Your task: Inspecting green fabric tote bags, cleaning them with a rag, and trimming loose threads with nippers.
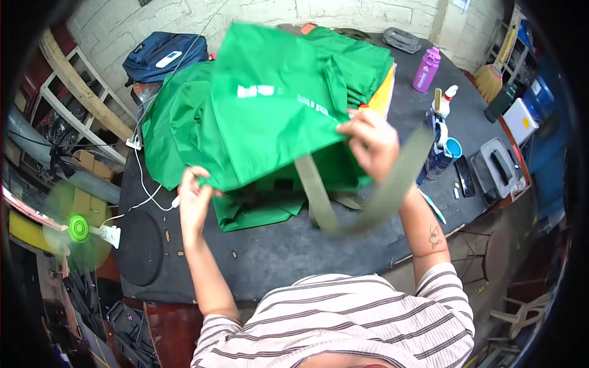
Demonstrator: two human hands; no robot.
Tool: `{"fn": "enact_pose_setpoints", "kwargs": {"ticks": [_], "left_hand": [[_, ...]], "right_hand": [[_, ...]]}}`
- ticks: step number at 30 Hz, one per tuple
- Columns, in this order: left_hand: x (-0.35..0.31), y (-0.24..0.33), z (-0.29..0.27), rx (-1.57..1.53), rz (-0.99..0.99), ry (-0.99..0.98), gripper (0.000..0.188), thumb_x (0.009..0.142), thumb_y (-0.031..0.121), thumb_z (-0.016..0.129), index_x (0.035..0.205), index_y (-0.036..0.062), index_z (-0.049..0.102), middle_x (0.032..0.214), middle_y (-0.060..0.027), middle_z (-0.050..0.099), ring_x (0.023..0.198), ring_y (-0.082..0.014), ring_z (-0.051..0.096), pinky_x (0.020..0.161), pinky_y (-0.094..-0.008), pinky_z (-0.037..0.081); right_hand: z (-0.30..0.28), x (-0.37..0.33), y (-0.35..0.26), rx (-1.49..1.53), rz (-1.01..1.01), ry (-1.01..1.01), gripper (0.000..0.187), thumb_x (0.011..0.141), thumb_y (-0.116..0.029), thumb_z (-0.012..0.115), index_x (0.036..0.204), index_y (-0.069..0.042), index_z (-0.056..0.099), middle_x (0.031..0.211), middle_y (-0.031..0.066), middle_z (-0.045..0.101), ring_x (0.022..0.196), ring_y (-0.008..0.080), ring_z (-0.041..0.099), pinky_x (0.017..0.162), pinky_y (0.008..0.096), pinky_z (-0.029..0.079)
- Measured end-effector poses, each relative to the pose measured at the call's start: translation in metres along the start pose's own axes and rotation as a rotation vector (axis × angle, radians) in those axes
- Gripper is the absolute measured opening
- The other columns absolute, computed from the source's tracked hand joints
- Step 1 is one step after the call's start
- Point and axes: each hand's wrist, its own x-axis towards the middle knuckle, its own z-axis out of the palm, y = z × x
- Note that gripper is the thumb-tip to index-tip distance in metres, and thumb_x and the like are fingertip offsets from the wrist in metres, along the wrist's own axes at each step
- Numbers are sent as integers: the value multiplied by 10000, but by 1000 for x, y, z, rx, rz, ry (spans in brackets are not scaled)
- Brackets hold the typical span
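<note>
Item, main: a large bright-green fabric bag [264,132] with white printing, raised above the middle of a dark-topped table [264,270]. Its mouth gaped toward six o'clock, showing a shadowed interior. Clock positions below were taken from this bag.

Item: left hand [195,193], bare, at eight o'clock. Thumb and fingers were drawn narrow, pinching the bag's near left corner.

Item: right hand [371,140], bare, at three o'clock. Fingers were closed on the bag's right edge, thumb side toward the fabric.

Item: a flat olive-grey webbing strap [318,196], looped at five o'clock, partly blurred, its far end rising beside the right wrist.

Item: a stack of folded green fabric [371,70], at two o'clock, on the table.

Item: a navy-blue cloth backpack [138,64], at ten o'clock, a white oblong device [169,59] upon it.

Item: a purple cylindrical bottle [423,73], upright, at two o'clock, well apart from the right hand.

Item: a light-blue ring-shaped roll [459,149], at three o'clock; farther out, a grey lidded case [492,175] with a dark handle.

Item: a white cable [142,168], trailing at nine o'clock.

Item: a small green-hubbed fan [78,228], at eight o'clock, blades blurred.
</note>
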Motion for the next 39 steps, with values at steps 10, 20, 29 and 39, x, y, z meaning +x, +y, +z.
{"fn": "enact_pose_setpoints", "kwargs": {"ticks": [10,20,29,39], "left_hand": [[11,-11,-20,141,-70,59,286,925,163,588,1154,-9,593,975,-52,640,892,-113,591,809,-247,462],[125,-59,41,678,64,53,235,845,128,606,1050,15,627,790,-137,669,775,-292,645,734,-373,502],[145,-101,45,747,144,-134,471,752,18,587,1216,90,554,1121,-198,628,1040,-372,595,892,-413,480],[79,-105,50,430,162,148,549,889,155,599,1392,70,393,1143,-237,605,1026,-314,614,895,-359,457]], "right_hand": [[32,-113,-86,466,-136,-1376,439,850,-148,473,1236,59,497,1387,259,389,1252,361,443,952,449,420],[-57,-49,18,-131,371,-1123,170,707,-183,704,769,-25,688,763,165,651,749,317,646,671,417,504],[133,-68,124,-146,697,-290,292,825,-271,643,981,-26,620,972,226,615,890,392,625,758,486,512],[69,-193,199,-851,1145,-197,203,885,-167,500,1057,-95,581,1033,197,545,974,389,554,756,500,493]]}}
